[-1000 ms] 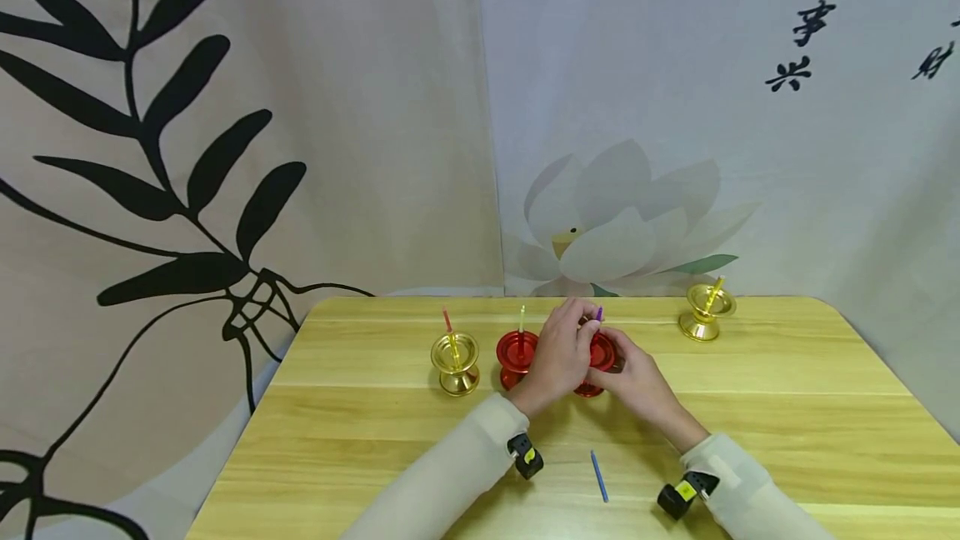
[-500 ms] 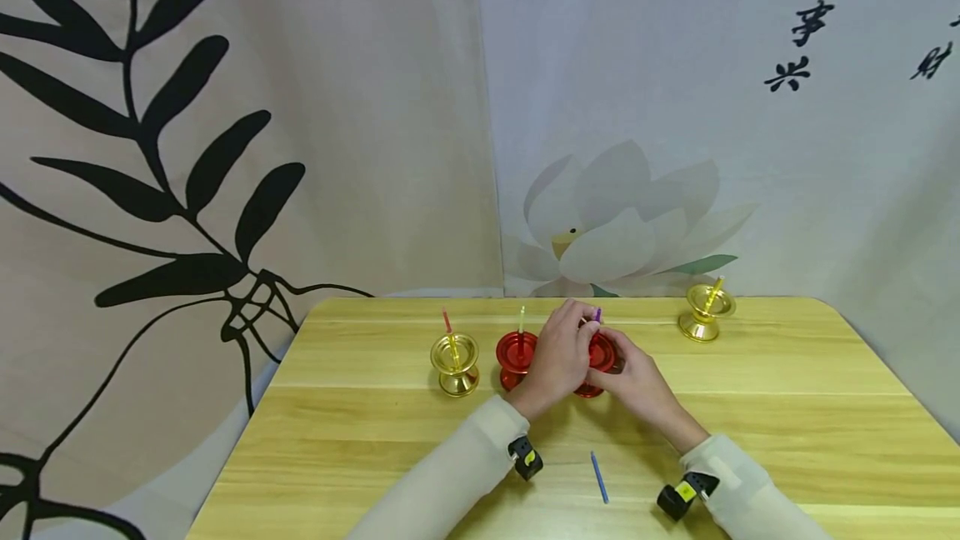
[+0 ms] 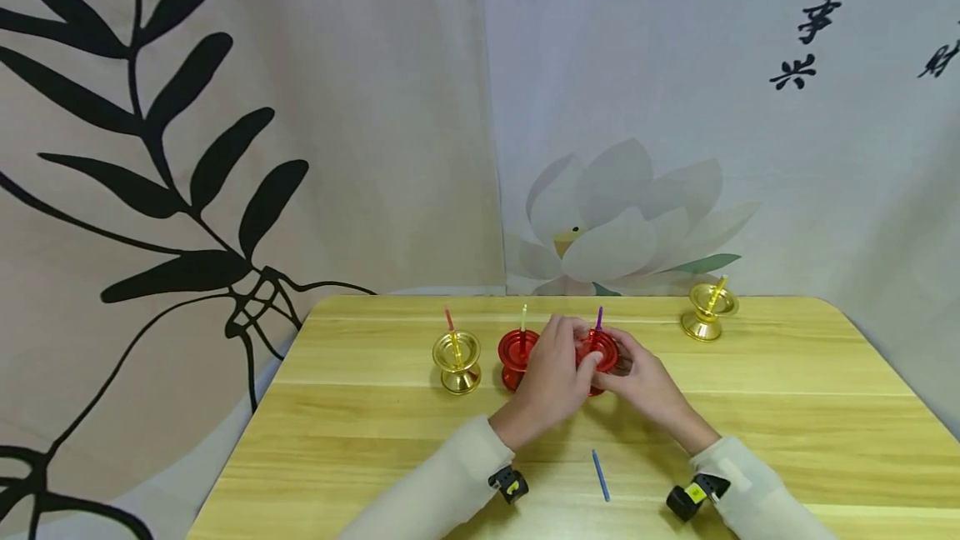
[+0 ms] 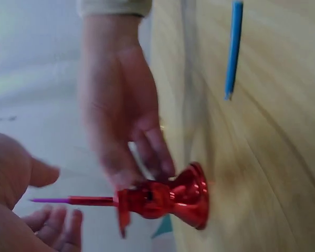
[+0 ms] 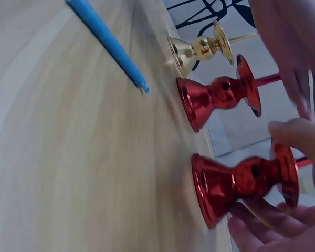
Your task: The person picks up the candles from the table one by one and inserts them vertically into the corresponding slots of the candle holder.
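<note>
A purple candle [image 3: 599,318] stands upright in the narrow tube of a red candle holder [image 3: 602,352]. My right hand [image 3: 648,382] holds this holder near its dish, thumb on the near side and fingers behind the stem, as the right wrist view shows. Beside the candle is my left hand [image 3: 551,373]; in the left wrist view its thumb and fingers [image 4: 55,226] are spread around the candle, with a gap on both sides. The holder's base [image 4: 194,197] appears to rest on the table. In the head view my left hand partly covers the holder.
Left of the hands stand a second red holder [image 3: 516,350] with a pale candle and a gold holder [image 3: 457,357] with a red candle. Another gold holder [image 3: 705,311] with a yellow candle stands back right. A blue candle [image 3: 601,475] lies on the wooden table [image 3: 337,440].
My left fingers have come away from the purple candle, and the left hand has dropped slightly toward me. More of the candle and dish now shows. My right hand keeps its hold.
</note>
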The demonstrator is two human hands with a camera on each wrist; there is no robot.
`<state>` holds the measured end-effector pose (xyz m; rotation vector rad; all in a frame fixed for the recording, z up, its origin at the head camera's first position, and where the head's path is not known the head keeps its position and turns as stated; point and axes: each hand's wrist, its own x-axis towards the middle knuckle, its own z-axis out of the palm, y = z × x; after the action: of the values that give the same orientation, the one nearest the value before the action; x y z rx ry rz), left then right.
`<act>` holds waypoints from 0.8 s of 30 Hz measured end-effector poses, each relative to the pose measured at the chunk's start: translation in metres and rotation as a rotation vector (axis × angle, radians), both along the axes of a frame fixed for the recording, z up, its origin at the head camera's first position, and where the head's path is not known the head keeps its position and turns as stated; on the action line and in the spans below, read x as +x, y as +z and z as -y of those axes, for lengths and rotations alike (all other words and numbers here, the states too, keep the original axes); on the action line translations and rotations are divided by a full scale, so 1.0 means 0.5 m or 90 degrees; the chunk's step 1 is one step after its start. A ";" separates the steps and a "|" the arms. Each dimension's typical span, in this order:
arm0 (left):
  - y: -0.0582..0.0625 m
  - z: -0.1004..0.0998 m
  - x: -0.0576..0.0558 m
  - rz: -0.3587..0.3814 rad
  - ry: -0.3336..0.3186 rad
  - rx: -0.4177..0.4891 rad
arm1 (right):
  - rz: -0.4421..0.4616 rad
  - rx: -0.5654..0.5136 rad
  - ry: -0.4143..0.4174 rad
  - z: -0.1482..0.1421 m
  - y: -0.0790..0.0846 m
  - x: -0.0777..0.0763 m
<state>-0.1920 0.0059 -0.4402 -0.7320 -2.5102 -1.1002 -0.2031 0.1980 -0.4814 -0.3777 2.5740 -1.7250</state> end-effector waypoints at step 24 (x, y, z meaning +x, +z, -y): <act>-0.070 0.006 0.143 0.215 -0.089 -0.348 | 0.048 0.089 -0.377 -0.256 0.002 -0.033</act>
<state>-0.1205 0.0027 -0.4751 -0.9327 -3.1438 -0.6045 -0.2195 0.3258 -0.4803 0.4959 2.9124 -1.6173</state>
